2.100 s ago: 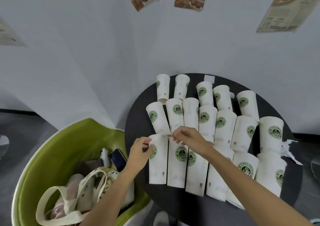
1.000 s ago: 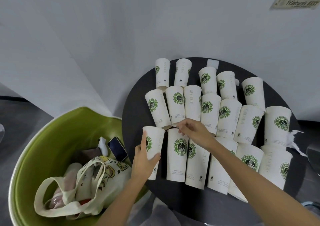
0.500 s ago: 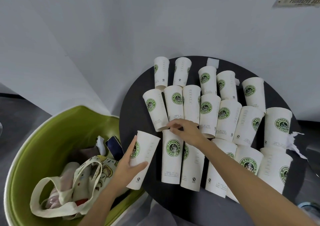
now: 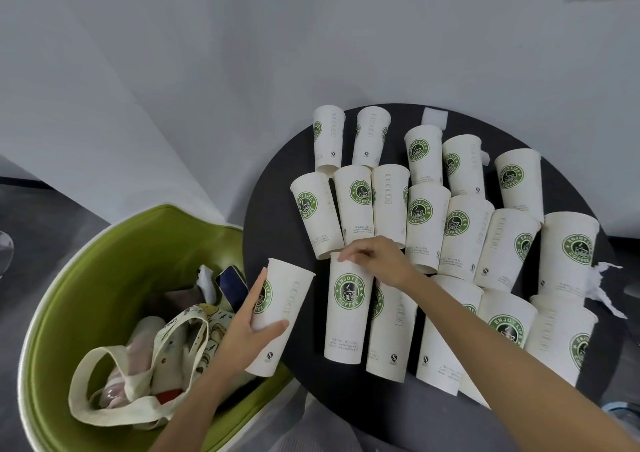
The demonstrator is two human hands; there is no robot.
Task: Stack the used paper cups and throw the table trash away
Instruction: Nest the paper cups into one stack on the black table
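Note:
Several white paper cups with green coffee logos stand upright on a round black table [image 4: 273, 209]. My left hand [image 4: 251, 323] grips one paper cup [image 4: 287, 299], lifted and tilted at the table's left edge. My right hand [image 4: 375, 256] pinches the rim of the neighbouring front-row cup [image 4: 348, 313], which stands on the table. Crumpled white paper trash [image 4: 604, 287] lies at the table's right edge, and a small white scrap [image 4: 434, 118] lies at the back.
A green tub chair [image 4: 104, 261] sits left of the table, holding a cream tote bag [image 4: 152, 358] and a dark phone [image 4: 232, 287]. A white wall rises close behind the table. Grey floor surrounds everything.
My left hand has lifted its cup off the table and drawn it left, tilting it. My right hand stayed on the rim of the neighbouring cup. The view tipped downward.

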